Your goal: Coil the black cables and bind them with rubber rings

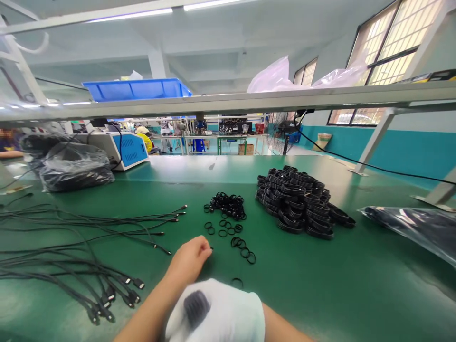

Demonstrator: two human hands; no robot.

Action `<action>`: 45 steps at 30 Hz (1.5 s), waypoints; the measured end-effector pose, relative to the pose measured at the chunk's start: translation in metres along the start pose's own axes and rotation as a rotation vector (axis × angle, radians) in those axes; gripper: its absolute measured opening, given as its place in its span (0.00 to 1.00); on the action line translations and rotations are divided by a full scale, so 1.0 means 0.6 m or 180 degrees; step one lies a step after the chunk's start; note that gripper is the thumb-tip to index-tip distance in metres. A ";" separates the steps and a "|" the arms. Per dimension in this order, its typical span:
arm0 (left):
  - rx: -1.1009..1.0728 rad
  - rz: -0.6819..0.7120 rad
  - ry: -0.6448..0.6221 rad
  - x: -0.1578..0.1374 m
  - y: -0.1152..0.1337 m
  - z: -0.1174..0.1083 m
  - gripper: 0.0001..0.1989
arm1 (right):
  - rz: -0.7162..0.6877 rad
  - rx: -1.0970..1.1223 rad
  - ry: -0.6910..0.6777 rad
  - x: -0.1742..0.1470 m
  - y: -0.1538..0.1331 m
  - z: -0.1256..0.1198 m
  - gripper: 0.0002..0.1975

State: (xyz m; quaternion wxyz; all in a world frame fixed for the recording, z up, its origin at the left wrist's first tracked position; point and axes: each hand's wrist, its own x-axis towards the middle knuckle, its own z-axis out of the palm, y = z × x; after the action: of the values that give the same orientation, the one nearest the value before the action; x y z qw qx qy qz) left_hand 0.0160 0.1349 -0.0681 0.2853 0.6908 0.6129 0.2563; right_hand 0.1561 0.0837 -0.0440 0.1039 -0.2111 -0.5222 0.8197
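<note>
My left hand (192,256), bare, is closed in a pinch low over the green table, just left of the loose rings. A small dark bit, which looks like part of a black rubber ring (212,248), shows at its fingertips. Nearer to me, my right hand (224,308) wears a white glove and is closed around a coiled black cable (196,308); motion blurs it a little. Beyond the hands, loose black rubber rings (223,233) are scattered in front of a heap of rings (228,205). One ring (237,282) lies close to the glove.
Straight black cables (107,280) with plugs spread over the left. A large pile of coiled cables (295,199) stands right of the rings. Plastic bags (76,166) and a blue-white machine (124,149) are back left; another bag (413,228) lies right. A shelf (221,105) crosses above.
</note>
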 end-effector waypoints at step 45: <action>-0.0533 0.0013 -0.0595 -0.152 0.035 -0.088 0.26 | -0.0665 -0.1105 0.1537 0.045 0.038 -0.013 0.54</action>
State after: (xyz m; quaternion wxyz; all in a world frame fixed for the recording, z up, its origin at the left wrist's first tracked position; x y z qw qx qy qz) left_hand -0.0173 0.0467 -0.0164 0.3974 0.6867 0.5587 0.2416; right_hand 0.1367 0.0909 -0.0737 0.2710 -0.3594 -0.6335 0.6294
